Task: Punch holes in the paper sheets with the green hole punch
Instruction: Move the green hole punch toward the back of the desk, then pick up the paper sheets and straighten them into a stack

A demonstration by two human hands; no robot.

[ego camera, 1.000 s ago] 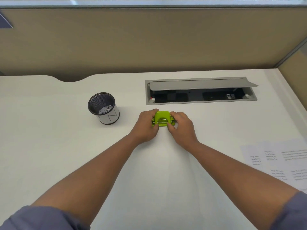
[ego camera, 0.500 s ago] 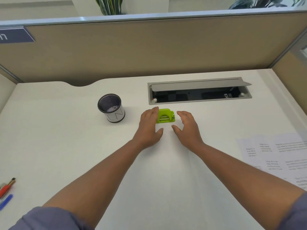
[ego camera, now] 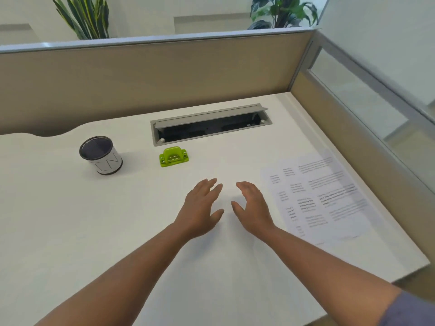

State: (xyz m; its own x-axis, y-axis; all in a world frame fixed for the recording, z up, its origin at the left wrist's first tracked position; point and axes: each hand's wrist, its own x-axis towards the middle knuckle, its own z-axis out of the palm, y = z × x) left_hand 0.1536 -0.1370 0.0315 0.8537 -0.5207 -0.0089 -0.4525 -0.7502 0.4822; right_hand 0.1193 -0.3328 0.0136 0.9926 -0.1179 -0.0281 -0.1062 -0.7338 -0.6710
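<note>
Desk surface (ego camera: 58, 220), white and matte, fills most of what I see from the head camera. Far left on it stands a round mesh pen cup with a dark rim and a white band (ego camera: 101, 155), upright, with faint lettering on the band that I cannot read. To its right, well apart from it, sits the small lime-green plastic hole punch (ego camera: 173, 156), flat on the desk, with nothing touching it. Just behind the punch is a long grey metal cable tray (ego camera: 211, 124) sunk into the desktop, its lid propped open over a dark slot.

Nearer me, both bare forearms reach in from the bottom edge. My left hand (ego camera: 202, 210) is over the bare desk with fingers straight and slightly fanned, holding nothing; I cannot tell whether the palm touches the surface. My right hand (ego camera: 253, 208) is just beside it, fingers loosely extended and thumb out, also holding nothing. Both hands are well short of the punch.

Right of the right hand lie the white printed paper sheets (ego camera: 324, 196), flat, overlapping one another, near the desk's right edge. A tan fabric partition (ego camera: 141, 85) backs the desk, with green plants (ego camera: 82, 17) above it.
</note>
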